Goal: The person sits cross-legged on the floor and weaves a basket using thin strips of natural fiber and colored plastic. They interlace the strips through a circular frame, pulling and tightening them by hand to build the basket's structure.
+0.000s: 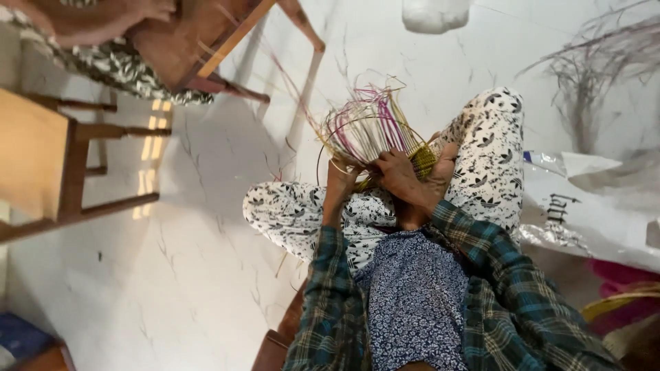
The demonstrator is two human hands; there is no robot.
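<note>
A half-woven basket (375, 134) of yellow-green and pink strips is held over the knees, between both hands. Its woven yellow-green wall is pressed under the right hand (405, 175), whose fingers are closed over the rim with the thumb side toward the loose strips. The left hand (342, 177) is set just beside it, at the near left edge of the basket, its fingers curled around a few pale strips. Loose strip ends are fanned up and away from both hands, and long thin ones are trailed further off to the upper left, toward a wooden chair (220, 48).

Below the hands, patterned black-and-white trousers (488, 151) are seen on the bent legs, and plaid sleeves (481, 254) run back from the wrists. A white marble floor (206, 227) is spread beneath. To the left of the hands, well apart, a wooden stool (48, 165) is stood. To the right of the right hand, a white plastic sheet (584, 206) is laid, with a bundle of grey fibres (598, 69) beyond it. Another person's arm (96, 24) is seen at the upper left.
</note>
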